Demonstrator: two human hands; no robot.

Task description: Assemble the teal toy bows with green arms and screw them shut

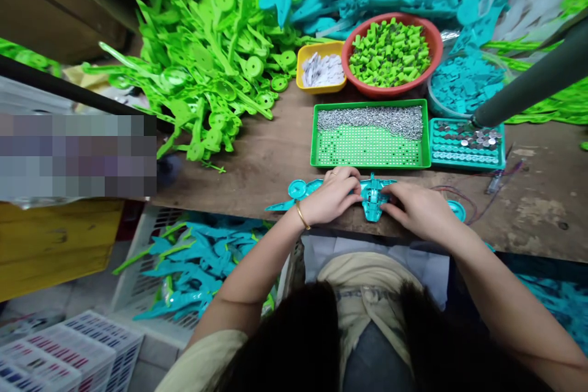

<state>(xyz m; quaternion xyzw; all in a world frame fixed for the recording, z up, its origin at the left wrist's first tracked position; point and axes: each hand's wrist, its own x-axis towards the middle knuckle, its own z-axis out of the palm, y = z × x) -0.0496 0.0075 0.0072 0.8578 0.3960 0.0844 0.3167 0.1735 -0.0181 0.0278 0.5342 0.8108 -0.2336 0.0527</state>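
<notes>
1. Far left, low: white crate below bench level, loaded with turquoise and lime parts.
2. Left side of bench: heap of lime-green parts, well apart from both hands.
3. Left hand: grasping, not released. Fingers bent, thumb and index nearly together on the left edge of the assembly's middle block. Rest of the hand lies over the left-hand stretch of the part. Exact pad contact too small to tell. Gold bracelet at wrist.
4. Turquoise assembly: at the bench's near edge, between the hands, just below the green tray, which has small metal pieces banked along its far side. Block's inner workings face up; long pieces run out under both hands.
5. Right hand: grasping too. Thumb and index pinched, small gap, at the block's right edge. Other fingers curled, mostly hidden.
6. Right of that: turquoise tray with silvery discs, beyond the right hand; thin wires on the bench nearby.
</notes>
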